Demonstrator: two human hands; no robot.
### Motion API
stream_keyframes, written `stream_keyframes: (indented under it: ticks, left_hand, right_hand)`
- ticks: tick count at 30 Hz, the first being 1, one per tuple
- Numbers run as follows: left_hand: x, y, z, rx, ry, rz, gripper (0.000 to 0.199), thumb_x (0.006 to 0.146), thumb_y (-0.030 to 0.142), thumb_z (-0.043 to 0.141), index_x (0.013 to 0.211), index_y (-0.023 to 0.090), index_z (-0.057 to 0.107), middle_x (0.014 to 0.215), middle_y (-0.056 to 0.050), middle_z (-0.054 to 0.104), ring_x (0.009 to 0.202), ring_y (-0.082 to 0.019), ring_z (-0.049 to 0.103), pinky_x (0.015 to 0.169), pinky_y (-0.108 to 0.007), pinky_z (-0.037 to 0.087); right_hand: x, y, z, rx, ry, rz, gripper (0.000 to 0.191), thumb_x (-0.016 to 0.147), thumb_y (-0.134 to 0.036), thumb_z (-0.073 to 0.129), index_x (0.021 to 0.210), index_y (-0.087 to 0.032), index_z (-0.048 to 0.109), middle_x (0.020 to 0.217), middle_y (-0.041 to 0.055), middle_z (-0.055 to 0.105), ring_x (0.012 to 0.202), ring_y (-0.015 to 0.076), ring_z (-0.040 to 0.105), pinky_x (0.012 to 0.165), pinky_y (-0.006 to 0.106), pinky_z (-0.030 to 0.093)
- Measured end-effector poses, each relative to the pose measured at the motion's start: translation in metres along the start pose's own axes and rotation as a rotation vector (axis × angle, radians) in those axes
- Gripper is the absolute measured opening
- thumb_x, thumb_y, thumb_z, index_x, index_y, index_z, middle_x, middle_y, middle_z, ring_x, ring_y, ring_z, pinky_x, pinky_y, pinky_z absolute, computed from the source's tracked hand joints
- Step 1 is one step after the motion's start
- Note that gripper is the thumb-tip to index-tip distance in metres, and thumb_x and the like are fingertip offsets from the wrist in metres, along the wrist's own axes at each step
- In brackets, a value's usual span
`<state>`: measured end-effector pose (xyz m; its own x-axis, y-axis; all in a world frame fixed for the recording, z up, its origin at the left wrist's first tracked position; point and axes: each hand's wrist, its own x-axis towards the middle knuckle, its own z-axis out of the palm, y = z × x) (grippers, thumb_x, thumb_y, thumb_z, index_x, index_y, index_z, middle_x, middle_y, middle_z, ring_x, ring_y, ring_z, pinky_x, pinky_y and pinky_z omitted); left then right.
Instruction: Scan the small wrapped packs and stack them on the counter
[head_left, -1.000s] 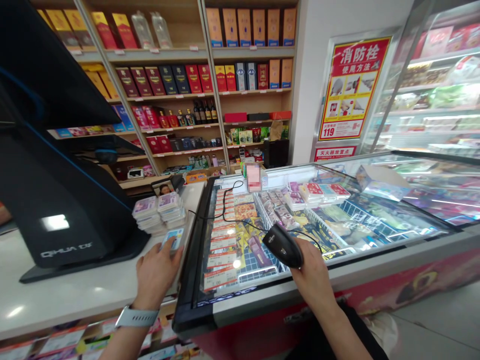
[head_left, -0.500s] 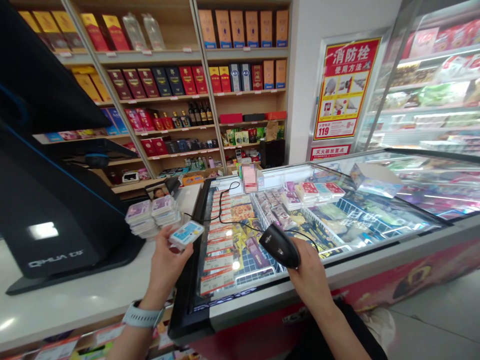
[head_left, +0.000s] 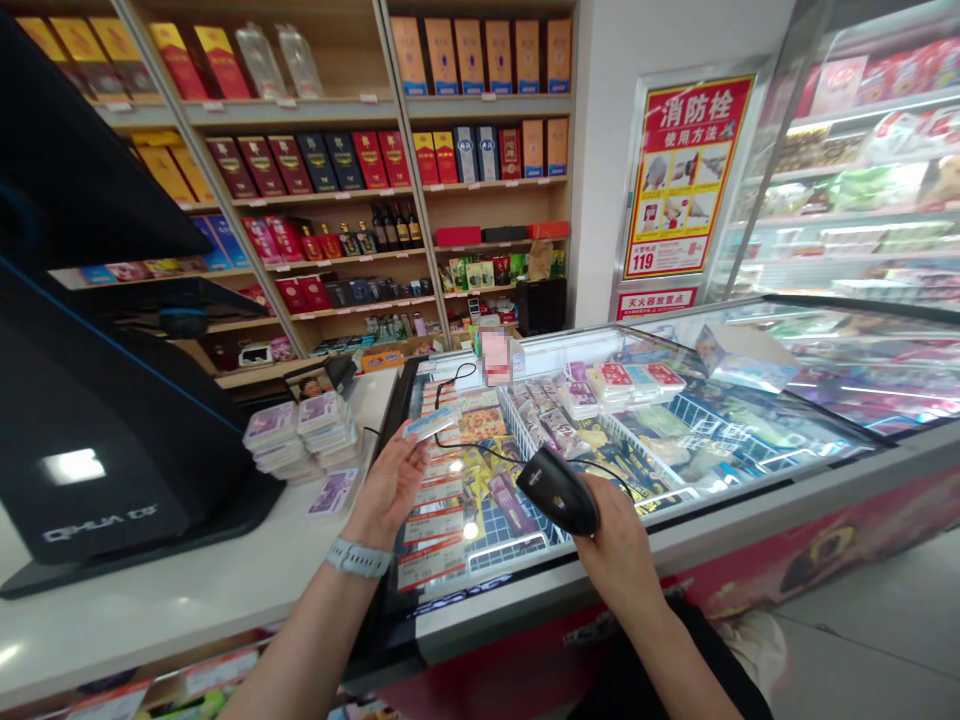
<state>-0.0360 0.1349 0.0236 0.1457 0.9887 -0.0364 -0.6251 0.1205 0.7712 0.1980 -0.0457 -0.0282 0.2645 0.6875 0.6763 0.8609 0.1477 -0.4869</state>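
My left hand (head_left: pixel 395 478) is over the left edge of the freezer's glass top, its fingers closed on a small flat plastic pack (head_left: pixel 430 424) with a light-blue label, seen tilted. My right hand (head_left: pixel 616 535) is wrapped round a black handheld barcode scanner (head_left: pixel 559 490), whose head points left above the glass. Its black cable (head_left: pixel 480 446) loops across the freezer top. Left of my left hand, a single purple-labelled pack (head_left: pixel 334 491) lies on the white counter in front of stacked clear packs (head_left: pixel 327 427) with purple labels.
A black checkout terminal (head_left: pixel 112 420) stands on the counter (head_left: pixel 187 590) at left. More packs with red and blue labels (head_left: pixel 630 380) lie on the chest freezer (head_left: pixel 525 585), near a pale open bag or box (head_left: pixel 746 355). Shelves of boxed goods (head_left: pixel 322 160) fill the back.
My left hand has moved right and a little up with the blue-labelled pack, from the counter to over the freezer glass. The purple-labelled pack on the counter now shows. My right hand stays nearly still.
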Motion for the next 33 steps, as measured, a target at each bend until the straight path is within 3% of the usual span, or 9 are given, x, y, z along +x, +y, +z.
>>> stream_keyframes:
  ticks: [5, 12, 16, 21, 28, 33]
  left_hand:
    - [0.011, -0.011, 0.020, -0.117, -0.034, -0.093, 0.015, 0.086, 0.025, 0.061, 0.097, 0.016, 0.060, 0.105, -0.010, 0.067, 0.104, -0.019, 0.065, 0.071, -0.023, 0.055]
    - [0.027, -0.029, 0.043, -0.230, 0.021, -0.279, 0.039, 0.084, 0.053, 0.052, 0.077, 0.015, 0.056, 0.088, -0.014, 0.065, 0.105, -0.029, 0.065, 0.072, -0.034, 0.057]
    - [0.034, -0.044, 0.048, -0.260, -0.002, -0.334, 0.035, 0.090, 0.044, 0.041, 0.085, 0.014, 0.059, 0.093, -0.015, 0.066, 0.101, -0.029, 0.066, 0.075, -0.041, 0.057]
    - [0.036, -0.052, 0.042, -0.157, -0.013, -0.342, 0.021, 0.086, 0.025, 0.046, 0.100, 0.014, 0.058, 0.096, -0.013, 0.068, 0.096, -0.027, 0.067, 0.076, -0.044, 0.058]
    - [0.032, -0.050, 0.036, -0.045, -0.106, -0.312, 0.038, 0.070, -0.001, 0.051, 0.104, 0.014, 0.057, 0.096, -0.008, 0.068, 0.086, -0.020, 0.069, 0.071, -0.030, 0.058]
    - [0.039, -0.059, 0.030, 0.147, -0.192, -0.167, 0.038, 0.070, 0.005, 0.067, 0.106, 0.016, 0.059, 0.095, -0.007, 0.069, 0.084, -0.017, 0.068, 0.073, -0.026, 0.055]
  right_hand:
    - [0.001, 0.000, -0.001, 0.007, 0.000, 0.005, 0.043, 0.077, -0.008, 0.047, 0.118, -0.021, 0.050, 0.111, 0.0092, 0.061, 0.105, 0.0265, 0.055, 0.093, 0.046, 0.044]
    - [0.002, -0.002, -0.001, 0.006, -0.004, 0.010, 0.042, 0.077, -0.008, 0.047, 0.117, -0.021, 0.051, 0.109, 0.0091, 0.062, 0.104, 0.0264, 0.056, 0.093, 0.046, 0.044]
    - [0.002, -0.001, -0.001, 0.003, -0.011, 0.007, 0.043, 0.077, -0.008, 0.047, 0.118, -0.021, 0.050, 0.110, 0.0092, 0.061, 0.104, 0.0264, 0.055, 0.093, 0.046, 0.044]
    - [0.003, -0.001, 0.001, -0.022, -0.001, -0.005, 0.044, 0.076, -0.009, 0.047, 0.119, -0.021, 0.050, 0.110, 0.0091, 0.062, 0.104, 0.0259, 0.056, 0.091, 0.044, 0.044]
    - [0.009, -0.001, 0.007, -0.047, 0.001, -0.010, 0.042, 0.076, -0.008, 0.046, 0.116, -0.021, 0.050, 0.108, 0.0092, 0.062, 0.101, 0.0262, 0.057, 0.089, 0.044, 0.045]
    - [0.014, 0.009, 0.016, -0.073, 0.053, -0.037, 0.046, 0.076, -0.011, 0.048, 0.121, -0.020, 0.048, 0.112, 0.0109, 0.061, 0.106, 0.0277, 0.056, 0.093, 0.046, 0.044]
